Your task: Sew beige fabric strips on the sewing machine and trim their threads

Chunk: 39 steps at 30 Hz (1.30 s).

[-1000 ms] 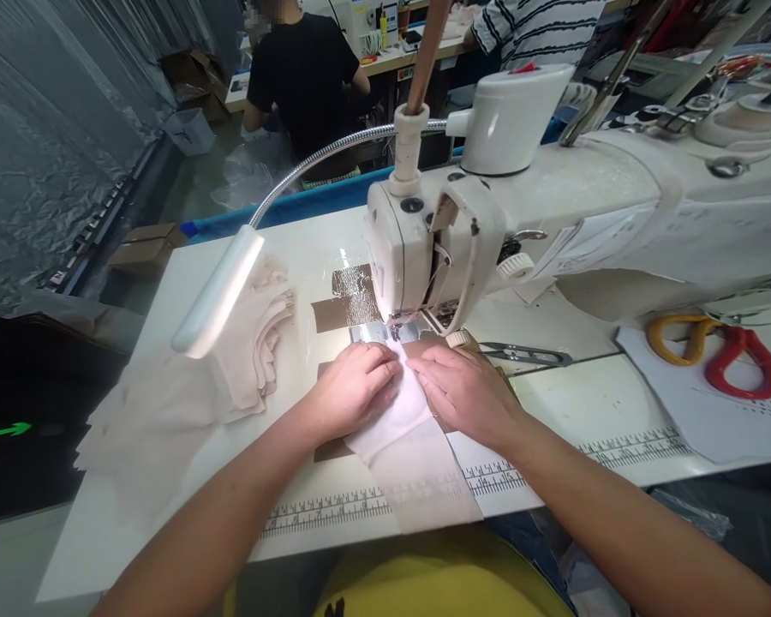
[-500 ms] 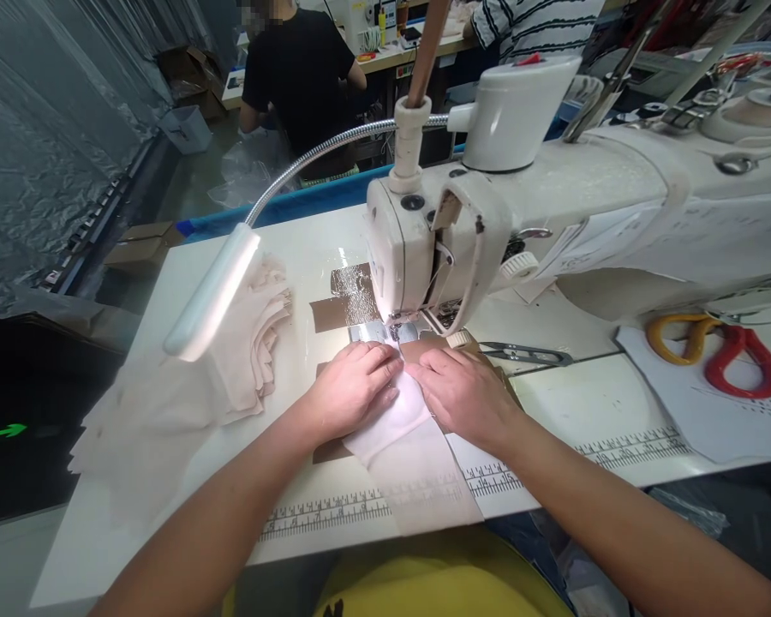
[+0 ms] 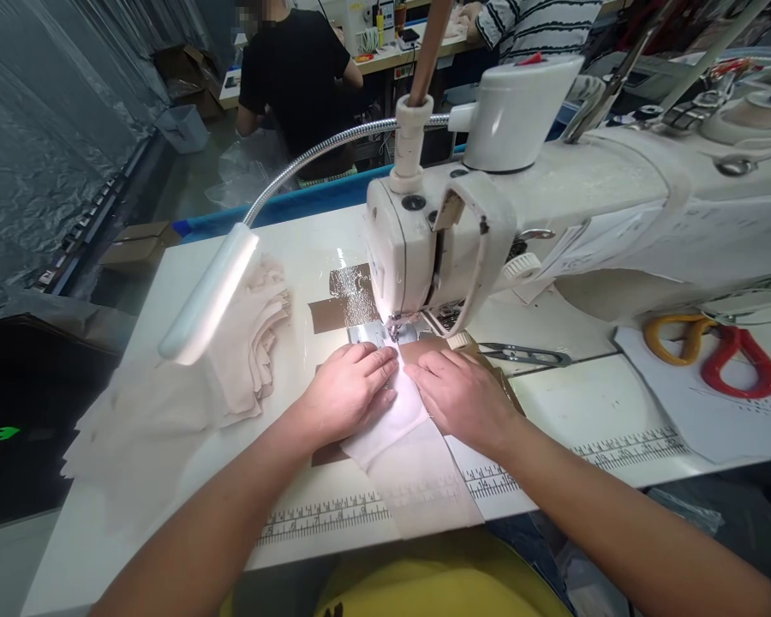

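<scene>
A pale pink fabric piece (image 3: 417,463) runs from the table's front edge up to the needle area of a white sewing machine (image 3: 398,257). On its left side lies my left hand (image 3: 350,386), fingers together and closed on the cloth just in front of the presser foot (image 3: 394,330). My right hand (image 3: 459,390) holds the right edge with bent fingers, its fingertips close to the left ones. Part of the cloth under both hands is hidden. Thread snips (image 3: 527,354) rest on the machine bed beyond my right hand.
Stacked pale fabric pieces (image 3: 231,368) lie at left beneath a lit lamp (image 3: 212,296). Scissors with a red handle (image 3: 742,364) and a yellow one rest on paper (image 3: 694,420) at right. A printed ruler (image 3: 334,514) follows the front edge. Two people sit beyond.
The view has shifted very slightly. Both hands stay at the cloth near the presser foot, with at most a tiny movement.
</scene>
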{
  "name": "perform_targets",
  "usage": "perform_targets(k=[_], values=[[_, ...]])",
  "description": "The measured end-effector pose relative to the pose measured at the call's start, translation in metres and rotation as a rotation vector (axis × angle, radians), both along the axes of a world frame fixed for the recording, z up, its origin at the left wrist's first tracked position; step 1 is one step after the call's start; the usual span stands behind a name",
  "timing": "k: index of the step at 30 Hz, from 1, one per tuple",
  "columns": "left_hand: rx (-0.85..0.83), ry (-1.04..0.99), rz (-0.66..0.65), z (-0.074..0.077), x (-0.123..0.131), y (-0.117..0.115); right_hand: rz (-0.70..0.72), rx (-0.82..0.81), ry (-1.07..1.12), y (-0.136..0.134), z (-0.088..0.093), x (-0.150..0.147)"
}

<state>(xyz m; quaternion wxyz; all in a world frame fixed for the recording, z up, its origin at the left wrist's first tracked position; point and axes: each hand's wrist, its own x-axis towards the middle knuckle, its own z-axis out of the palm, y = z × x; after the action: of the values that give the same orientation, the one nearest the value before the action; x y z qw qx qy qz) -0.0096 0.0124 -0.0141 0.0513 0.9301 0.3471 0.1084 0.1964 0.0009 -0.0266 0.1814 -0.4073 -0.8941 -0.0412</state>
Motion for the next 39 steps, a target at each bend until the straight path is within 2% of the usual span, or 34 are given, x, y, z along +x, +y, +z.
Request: perform_targets(k=[5,8,13,17,20,30,39], values=[[-0.030,-0.026,0.025,-0.001,-0.002,0.001,-0.020,-0.044,-0.010,0.002,-0.001,0.000],[-0.044,-0.050,0.020,-0.002,-0.003,0.001,-0.017,-0.097,0.019,-0.002,0.005,0.003],[-0.054,-0.058,-0.032,-0.001,-0.005,0.000,0.046,-0.183,0.083,-0.028,0.013,0.011],[-0.062,-0.064,-0.032,-0.001,-0.004,0.001,-0.001,-0.165,0.090,-0.052,0.003,0.012],[-0.058,-0.095,-0.041,-0.002,-0.003,0.001,-0.018,-0.107,0.137,-0.060,-0.005,0.012],[-0.008,0.006,-0.070,-0.005,-0.003,0.001,-0.018,-0.068,0.178,-0.062,-0.007,0.011],[0.034,-0.013,-0.094,-0.003,-0.001,0.000,-0.019,-0.061,0.170,-0.061,-0.008,0.011]])
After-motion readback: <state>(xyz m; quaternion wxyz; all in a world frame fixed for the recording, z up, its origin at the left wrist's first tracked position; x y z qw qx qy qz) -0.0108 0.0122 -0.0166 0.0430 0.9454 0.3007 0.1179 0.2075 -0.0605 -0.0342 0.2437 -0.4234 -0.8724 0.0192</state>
